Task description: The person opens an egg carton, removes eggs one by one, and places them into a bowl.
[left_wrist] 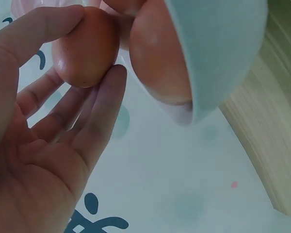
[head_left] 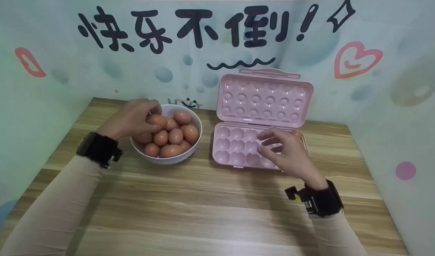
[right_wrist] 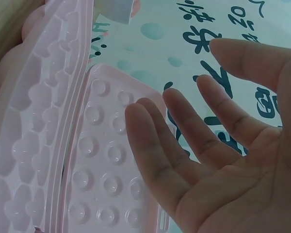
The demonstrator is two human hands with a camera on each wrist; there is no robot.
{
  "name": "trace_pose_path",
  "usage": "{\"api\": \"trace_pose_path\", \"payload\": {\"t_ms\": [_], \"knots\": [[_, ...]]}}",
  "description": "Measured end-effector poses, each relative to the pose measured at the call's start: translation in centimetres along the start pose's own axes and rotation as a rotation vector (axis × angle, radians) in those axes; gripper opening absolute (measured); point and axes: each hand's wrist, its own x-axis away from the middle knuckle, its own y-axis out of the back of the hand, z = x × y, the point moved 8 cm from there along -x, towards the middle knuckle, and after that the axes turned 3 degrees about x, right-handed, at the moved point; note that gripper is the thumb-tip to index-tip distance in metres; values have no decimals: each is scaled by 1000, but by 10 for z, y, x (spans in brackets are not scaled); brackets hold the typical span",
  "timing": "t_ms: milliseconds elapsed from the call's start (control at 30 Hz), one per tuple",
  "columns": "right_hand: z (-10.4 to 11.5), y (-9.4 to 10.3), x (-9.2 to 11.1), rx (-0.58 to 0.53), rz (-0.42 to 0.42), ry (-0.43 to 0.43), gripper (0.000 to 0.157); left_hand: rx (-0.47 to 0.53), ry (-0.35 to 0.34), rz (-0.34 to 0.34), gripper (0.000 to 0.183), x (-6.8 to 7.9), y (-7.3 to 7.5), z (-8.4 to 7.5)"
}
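Note:
My left hand (head_left: pixel 132 119) pinches a brown egg (left_wrist: pixel 87 48) between thumb and fingers, over the left side of the white bowl (head_left: pixel 164 160). Several more brown eggs (head_left: pixel 176 136) are piled in that bowl; one egg (left_wrist: pixel 157 53) shows close beside the held one in the left wrist view. My right hand (head_left: pixel 286 153) hovers over the right part of the pink egg box (head_left: pixel 237 145), its fingers apart and loosely bent, with nothing in them. Behind the right hand, a brown egg (head_left: pixel 296 134) shows in the box's back right corner; the hand hides the cups around it.
The box's dimpled lid (head_left: pixel 263 99) stands open, leaning back near the printed backdrop (head_left: pixel 189 28). Bowl and box stand side by side on the wood-grain table (head_left: pixel 203 206). Black straps with cameras (head_left: pixel 100 149) sit on both wrists.

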Motion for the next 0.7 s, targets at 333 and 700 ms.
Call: {"api": "trace_pose_path", "payload": {"t_ms": [333,700], "knots": [[0,0,-1,10,2,2,25,42,98,18,31,9,-4,18],[1,0,1,-10,2,3,23,13,52,-1,23,6,-11,12]]}}
